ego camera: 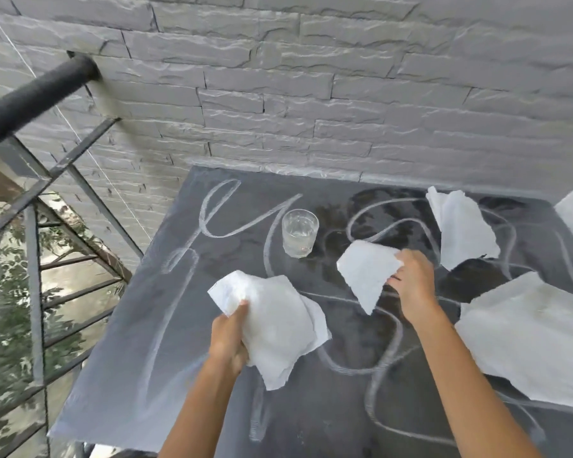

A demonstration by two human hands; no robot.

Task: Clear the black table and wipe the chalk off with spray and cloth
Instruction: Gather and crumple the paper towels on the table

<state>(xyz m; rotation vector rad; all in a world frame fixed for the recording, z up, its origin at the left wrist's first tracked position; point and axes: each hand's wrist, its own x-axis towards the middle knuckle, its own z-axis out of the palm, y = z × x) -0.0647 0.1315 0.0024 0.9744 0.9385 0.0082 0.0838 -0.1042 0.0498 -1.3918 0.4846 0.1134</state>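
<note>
Looks like the clearing step: gripping a bunched paper towel wad (275, 322) in the left hand (229, 338), fingers curled round it, and pinching another sheet (366, 271) over the black bench (186, 325) with the fingers of the right hand (412, 279). Next calls for gathering the loose sheets (526, 338) at right and lifting off the glass tumbler (300, 233) mid-bench, before spraying the chalk lines (219, 206).

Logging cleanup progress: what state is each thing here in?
Black table, scribbled with white chalk lines, wet-looking at back
Clear glass tumbler, upright on table
Crumpled white paper towel, gripped by left hand
Smaller white paper towel, gripped by right hand
Far white paper sheet, lying loose on table
Near white paper sheet, lying on table
</note>
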